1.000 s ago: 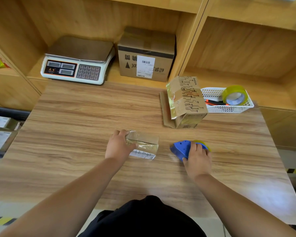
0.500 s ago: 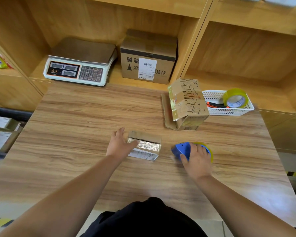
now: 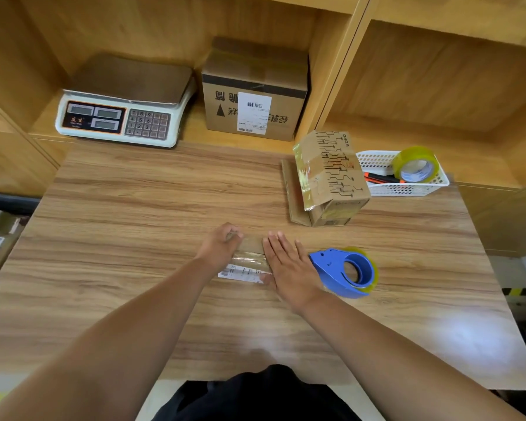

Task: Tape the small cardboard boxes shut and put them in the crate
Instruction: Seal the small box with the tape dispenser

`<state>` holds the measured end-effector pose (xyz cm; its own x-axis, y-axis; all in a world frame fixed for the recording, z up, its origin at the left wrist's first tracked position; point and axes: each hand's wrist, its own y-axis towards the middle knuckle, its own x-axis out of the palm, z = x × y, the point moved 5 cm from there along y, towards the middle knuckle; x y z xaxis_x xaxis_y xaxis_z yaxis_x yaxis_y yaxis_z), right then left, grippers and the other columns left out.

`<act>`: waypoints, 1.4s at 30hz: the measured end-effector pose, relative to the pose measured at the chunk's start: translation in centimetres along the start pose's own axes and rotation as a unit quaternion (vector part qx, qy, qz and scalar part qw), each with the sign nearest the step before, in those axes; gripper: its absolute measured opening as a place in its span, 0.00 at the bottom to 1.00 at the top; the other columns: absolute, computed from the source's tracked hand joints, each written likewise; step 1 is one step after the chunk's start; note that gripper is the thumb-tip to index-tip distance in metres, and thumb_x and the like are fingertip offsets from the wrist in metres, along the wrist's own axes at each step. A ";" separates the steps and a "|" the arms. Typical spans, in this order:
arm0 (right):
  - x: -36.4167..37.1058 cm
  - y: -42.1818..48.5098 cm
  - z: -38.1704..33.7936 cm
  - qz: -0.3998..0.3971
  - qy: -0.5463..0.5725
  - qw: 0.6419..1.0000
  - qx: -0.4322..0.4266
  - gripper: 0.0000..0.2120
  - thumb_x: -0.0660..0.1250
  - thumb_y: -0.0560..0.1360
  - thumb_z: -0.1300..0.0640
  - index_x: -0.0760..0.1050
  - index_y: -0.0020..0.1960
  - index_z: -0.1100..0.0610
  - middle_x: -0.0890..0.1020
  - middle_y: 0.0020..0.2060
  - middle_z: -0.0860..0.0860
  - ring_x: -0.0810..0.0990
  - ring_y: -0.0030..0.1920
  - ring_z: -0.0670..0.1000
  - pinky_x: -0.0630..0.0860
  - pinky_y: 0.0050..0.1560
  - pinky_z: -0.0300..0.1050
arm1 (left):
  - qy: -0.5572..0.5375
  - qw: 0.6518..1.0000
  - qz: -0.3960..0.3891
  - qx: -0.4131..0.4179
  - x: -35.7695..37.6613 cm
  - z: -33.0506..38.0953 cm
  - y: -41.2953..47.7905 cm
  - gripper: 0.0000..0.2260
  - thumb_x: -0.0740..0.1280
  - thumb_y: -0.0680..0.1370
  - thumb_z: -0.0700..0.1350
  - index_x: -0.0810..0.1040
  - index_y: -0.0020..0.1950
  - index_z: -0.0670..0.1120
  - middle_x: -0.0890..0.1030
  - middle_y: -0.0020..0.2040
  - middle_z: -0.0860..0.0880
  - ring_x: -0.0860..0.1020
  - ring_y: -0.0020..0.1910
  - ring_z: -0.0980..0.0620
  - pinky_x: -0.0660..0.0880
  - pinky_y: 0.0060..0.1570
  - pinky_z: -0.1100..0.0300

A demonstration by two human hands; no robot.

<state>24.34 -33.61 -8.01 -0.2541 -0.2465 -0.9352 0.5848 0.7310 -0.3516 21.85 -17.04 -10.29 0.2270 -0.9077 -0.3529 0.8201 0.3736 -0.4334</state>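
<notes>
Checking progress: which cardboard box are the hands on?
The small taped box mid-table: the left hand grips its left end, the right hand lies flat on its right end. The circuit-printed box and the shelf box go untouched.

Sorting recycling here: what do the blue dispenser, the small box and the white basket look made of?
The blue dispenser is likely moulded plastic: smooth, uniform colour. The small box looks like brown cardboard under glossy clear tape, judging by glare. The white basket is probably plastic, with a perforated lattice wall.

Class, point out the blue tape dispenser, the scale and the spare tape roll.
blue tape dispenser (image 3: 328, 264): head view, blue side plate.
scale (image 3: 148, 124): head view, keypad.
spare tape roll (image 3: 416, 154): head view, outer band.
</notes>
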 end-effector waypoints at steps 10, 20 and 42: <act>1.4 0.4 0.3 0.036 0.004 0.999 -0.010 0.35 0.31 0.72 0.40 0.34 0.74 0.55 0.35 0.74 0.49 0.30 0.73 0.53 0.32 0.71 0.52 | -0.030 0.998 0.058 -0.010 0.2 -0.2 -0.2 0.12 0.54 0.83 0.46 0.77 0.50 0.45 0.71 0.33 0.51 0.67 0.28 0.54 0.63 0.28 0.62; 0.4 -0.5 1.4 0.026 -0.012 0.999 -0.014 0.34 0.37 0.76 0.38 0.35 0.75 0.56 0.37 0.75 0.50 0.35 0.75 0.51 0.37 0.75 0.53 | -0.026 0.997 0.074 -0.021 0.4 0.0 -0.7 0.12 0.52 0.83 0.45 0.75 0.53 0.45 0.68 0.30 0.50 0.64 0.25 0.54 0.61 0.20 0.64; 1.9 -8.1 11.8 0.081 0.023 0.963 0.255 0.19 0.58 0.78 0.53 0.65 0.69 0.52 0.80 0.53 0.47 0.76 0.57 0.48 0.49 0.73 0.42 | 0.084 0.980 0.170 0.061 -1.2 3.2 -3.6 0.18 0.60 0.81 0.45 0.68 0.70 0.43 0.70 0.68 0.45 0.67 0.67 0.47 0.63 0.61 0.57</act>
<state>28.26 -47.51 -7.40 -0.1556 -0.1183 -0.9807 0.9188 0.3471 -0.1877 20.31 -17.92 -5.61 0.4164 -0.6863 -0.5964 0.7709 0.6143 -0.1686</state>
